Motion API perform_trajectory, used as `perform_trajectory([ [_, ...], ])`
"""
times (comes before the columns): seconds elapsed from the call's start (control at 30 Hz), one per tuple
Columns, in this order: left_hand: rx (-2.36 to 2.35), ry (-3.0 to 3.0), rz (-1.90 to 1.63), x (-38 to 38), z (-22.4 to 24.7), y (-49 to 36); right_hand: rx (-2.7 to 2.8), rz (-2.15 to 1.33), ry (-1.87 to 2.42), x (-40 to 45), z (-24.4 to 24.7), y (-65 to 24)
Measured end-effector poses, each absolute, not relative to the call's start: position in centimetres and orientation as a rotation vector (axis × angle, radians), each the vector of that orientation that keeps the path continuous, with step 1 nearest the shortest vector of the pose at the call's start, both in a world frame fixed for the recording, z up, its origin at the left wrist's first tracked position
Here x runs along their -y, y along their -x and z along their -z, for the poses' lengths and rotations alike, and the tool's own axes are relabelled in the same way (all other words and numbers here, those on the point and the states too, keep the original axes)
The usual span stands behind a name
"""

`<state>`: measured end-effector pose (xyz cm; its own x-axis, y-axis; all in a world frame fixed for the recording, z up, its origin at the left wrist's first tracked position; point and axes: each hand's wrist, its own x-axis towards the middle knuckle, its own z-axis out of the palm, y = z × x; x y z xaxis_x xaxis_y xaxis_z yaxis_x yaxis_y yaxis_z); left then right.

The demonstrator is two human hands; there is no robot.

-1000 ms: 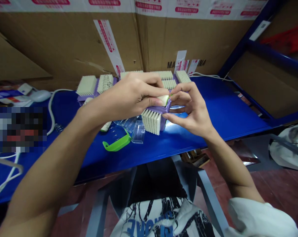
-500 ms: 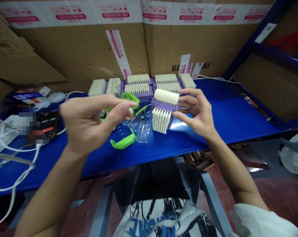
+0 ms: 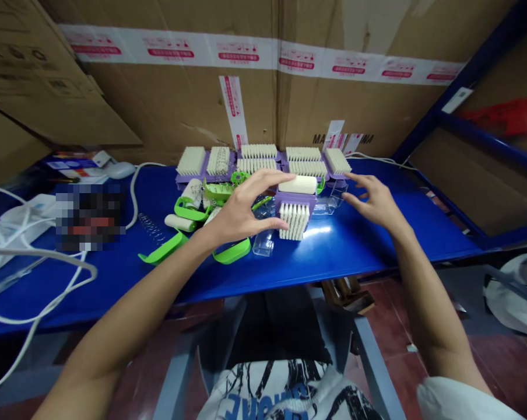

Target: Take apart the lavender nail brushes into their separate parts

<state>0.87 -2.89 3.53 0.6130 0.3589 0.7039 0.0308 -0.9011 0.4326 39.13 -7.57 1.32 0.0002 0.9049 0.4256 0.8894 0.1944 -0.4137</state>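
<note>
A purple block (image 3: 295, 201) with a cream ribbed roller on top and white bristle-like rows below stands over the blue table. My left hand (image 3: 246, 207) reaches round its left side, fingertips at the roller and thumb by the rows. To the right, my right hand (image 3: 372, 201) has its fingers apart and holds nothing, close to a clear plastic piece (image 3: 329, 205). Green frames (image 3: 232, 252), a cream roller (image 3: 180, 223) and clear parts lie left of the block. Behind them is a row of purple trays with cream ribbed pieces (image 3: 302, 154).
The blue table (image 3: 333, 251) backs onto large cardboard boxes (image 3: 171, 105). White cables (image 3: 27, 318), a partly blurred dark device (image 3: 88, 224) and a white mouse (image 3: 121, 170) lie at the left. A blue metal frame (image 3: 477, 125) rises at the right.
My right hand has let go of the purple block and moved right. My left hand has come right to the block. More green parts show at the left, and the camera view has shifted.
</note>
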Motion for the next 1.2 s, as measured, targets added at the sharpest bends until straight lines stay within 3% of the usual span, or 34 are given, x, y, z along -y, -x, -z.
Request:
perform_trajectory([
  [0.1, -0.288, -2.42, -1.129, 2.9, -2.5, -1.6, 2.055, -0.058, 1.715, 6.5, 0.5, -39.4],
  [0.23, -0.326, -2.354, -1.147, 3.4, -1.3, -2.8, 1.84, -0.001, 1.663, 7.5, 0.0, -39.2],
  [0.33, -0.347, -2.245, -1.139, 3.7, -0.8, -3.3, 1.711, -0.057, 1.456, 9.2, -3.6, -38.5],
  [0.53, -0.475, -2.048, -1.053, 3.5, -0.7, -3.1, 2.288, -0.089, 1.18, 9.9, -14.1, -32.7],
  [0.67, -0.511, -2.016, -1.064, 3.5, -0.9, -3.0, 2.513, -0.205, 1.048, 8.3, -17.4, -29.5],
  [0.97, -0.577, -1.922, -1.127, 4.4, -1.0, -3.3, 2.341, -0.647, 1.028, 8.3, -16.6, -26.2],
  [1.2, -0.578, -1.948, -1.122, 4.3, -0.9, -3.4, 2.225, -0.666, 1.011, 9.2, -15.1, -26.1],
])
